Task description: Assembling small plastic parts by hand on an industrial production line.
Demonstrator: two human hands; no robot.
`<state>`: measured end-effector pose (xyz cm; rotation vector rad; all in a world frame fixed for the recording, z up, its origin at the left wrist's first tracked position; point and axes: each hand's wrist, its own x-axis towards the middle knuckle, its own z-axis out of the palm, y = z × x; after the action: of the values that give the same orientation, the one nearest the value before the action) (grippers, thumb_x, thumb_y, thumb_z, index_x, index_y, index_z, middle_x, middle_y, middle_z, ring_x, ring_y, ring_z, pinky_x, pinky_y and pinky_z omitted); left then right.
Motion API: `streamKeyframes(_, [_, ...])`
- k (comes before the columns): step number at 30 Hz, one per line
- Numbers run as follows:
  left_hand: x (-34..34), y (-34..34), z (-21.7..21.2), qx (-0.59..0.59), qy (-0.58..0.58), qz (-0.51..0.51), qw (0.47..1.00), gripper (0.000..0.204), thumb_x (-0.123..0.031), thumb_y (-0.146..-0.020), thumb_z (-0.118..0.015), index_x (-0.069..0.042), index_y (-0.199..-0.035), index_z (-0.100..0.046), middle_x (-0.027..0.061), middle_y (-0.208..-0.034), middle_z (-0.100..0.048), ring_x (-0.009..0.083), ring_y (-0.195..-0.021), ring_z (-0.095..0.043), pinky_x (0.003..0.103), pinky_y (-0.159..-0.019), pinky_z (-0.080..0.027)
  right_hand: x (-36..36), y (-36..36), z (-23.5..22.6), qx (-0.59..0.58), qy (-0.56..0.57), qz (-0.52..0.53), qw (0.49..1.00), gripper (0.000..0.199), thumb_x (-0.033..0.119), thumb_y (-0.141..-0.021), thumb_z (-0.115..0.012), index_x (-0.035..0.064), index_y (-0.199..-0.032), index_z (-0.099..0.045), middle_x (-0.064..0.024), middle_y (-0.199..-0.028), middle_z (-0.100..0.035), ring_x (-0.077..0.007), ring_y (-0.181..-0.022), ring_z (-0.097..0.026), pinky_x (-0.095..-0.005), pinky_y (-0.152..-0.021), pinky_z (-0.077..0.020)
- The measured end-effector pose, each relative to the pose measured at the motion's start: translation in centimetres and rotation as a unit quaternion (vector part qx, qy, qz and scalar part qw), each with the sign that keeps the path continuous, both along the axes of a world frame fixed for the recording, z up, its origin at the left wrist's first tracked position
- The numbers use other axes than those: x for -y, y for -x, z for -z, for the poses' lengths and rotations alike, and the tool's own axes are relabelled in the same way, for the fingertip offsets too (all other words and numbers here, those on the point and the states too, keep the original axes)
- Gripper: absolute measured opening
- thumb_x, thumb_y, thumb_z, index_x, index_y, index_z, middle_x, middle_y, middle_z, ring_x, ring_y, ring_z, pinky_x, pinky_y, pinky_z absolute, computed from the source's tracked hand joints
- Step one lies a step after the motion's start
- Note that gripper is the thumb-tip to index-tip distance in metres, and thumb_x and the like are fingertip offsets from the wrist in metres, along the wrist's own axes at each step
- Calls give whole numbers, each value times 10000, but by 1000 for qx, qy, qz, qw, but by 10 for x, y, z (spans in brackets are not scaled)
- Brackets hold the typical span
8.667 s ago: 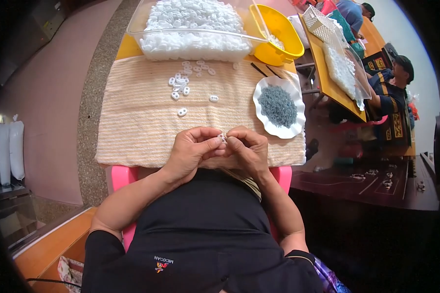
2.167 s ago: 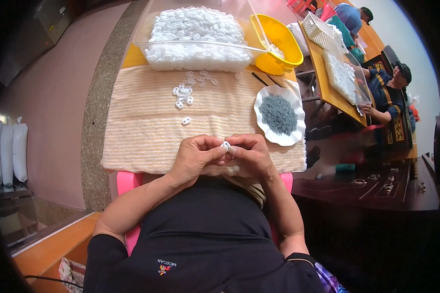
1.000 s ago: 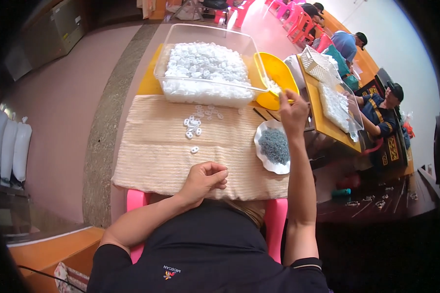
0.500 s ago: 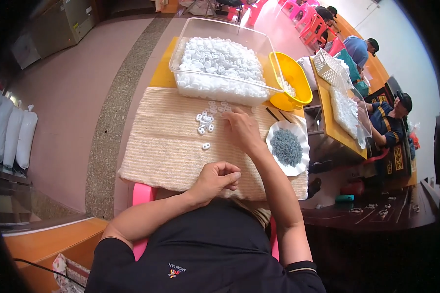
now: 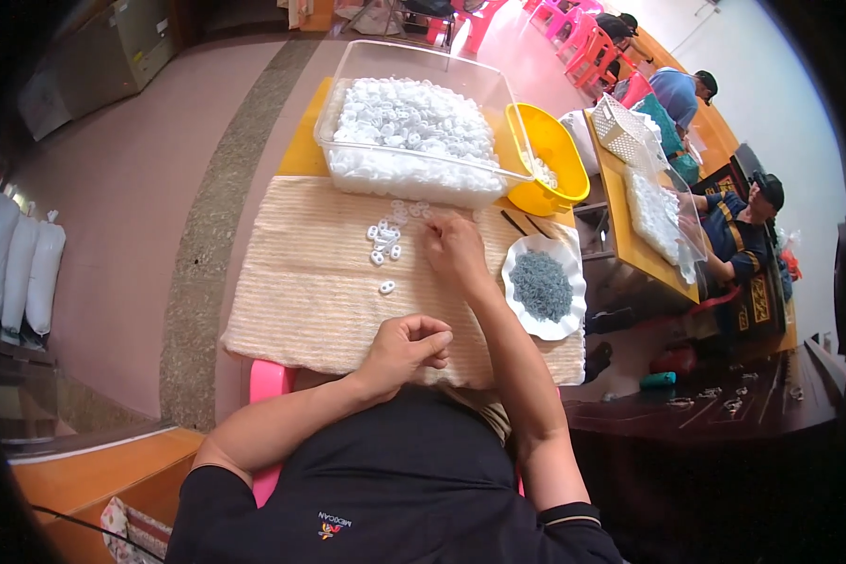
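My right hand [image 5: 455, 252] is over the cloth, its fingers curled down at the right edge of a loose group of small white oval plastic pieces with two holes [image 5: 383, 242]. Whatever its fingertips hold is hidden. Nearer to me, my left hand [image 5: 406, 351] hovers by the cloth's front edge with thumb and fingers pinched together; anything between them is too small to make out. One white two-hole piece [image 5: 386, 288] lies alone between the group and my left hand. To the right of my right forearm, a white wavy-rimmed dish [image 5: 568, 326] holds a heap of small grey-blue bits [image 5: 541, 286].
A clear plastic tub [image 5: 414, 148] full of white pieces stands at the back of the table, beside a yellow basin [image 5: 575, 195]. Two thin dark sticks [image 5: 514, 223] lie behind the dish. At right, a co-worker [image 5: 744, 230] sits at another table [image 5: 650, 246].
My right hand's fingers have curled in more beside the white pieces. My left hand keeps its pinched pose. The whole view has shifted slightly.
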<state>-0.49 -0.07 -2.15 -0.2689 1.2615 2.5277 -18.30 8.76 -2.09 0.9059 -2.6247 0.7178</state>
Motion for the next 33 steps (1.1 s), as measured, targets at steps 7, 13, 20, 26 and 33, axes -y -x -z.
streamKeyframes(7, [2,3,0,26,-90,-72,993,157,-180,-963,-589,-34,-1020,-592,43,-890,-634,111,-774,-611,254,-708,-543,-47,-71,-30,362,218,-94,902,131,52,-903,-626,-44,-985,-661,-28,-770,-651,-73,-662,-598,-222,-595,-496])
streamKeyframes(13, [0,0,-3,13,-81,-63,995,164,-179,-958,-602,-25,-1012,-595,58,-925,-648,103,-782,-608,242,-732,-532,-68,-98,-26,388,242,-106,883,145,46,-921,-620,-35,-1036,-655,-41,-873,-663,-72,-761,-627,-213,-670,-515])
streamKeyframes(20, [-2,0,-6,11,-66,-57,996,118,-118,-926,-634,-33,-999,-597,51,-881,-645,118,-767,-624,243,-716,-549,-78,-98,-24,516,301,-138,790,163,78,-937,-607,-40,-1046,-633,-41,-874,-664,-92,-763,-635,-230,-684,-529])
streamKeyframes(26, [0,0,-4,20,-68,-55,996,89,-101,-926,-628,-31,-979,-612,48,-861,-646,114,-758,-625,229,-709,-551,-79,-102,-18,594,379,-121,699,185,113,-927,-635,-31,-1042,-645,-44,-854,-670,-81,-763,-625,-217,-682,-522])
streamKeyframes(33, [-1,2,-1,-3,-87,-79,993,105,-74,-927,-614,-35,-1024,-602,52,-918,-661,117,-800,-650,231,-717,-562,-71,-116,0,328,356,-169,858,217,50,-939,-580,-14,-1137,-641,-79,-911,-620,-87,-804,-585,-207,-660,-499])
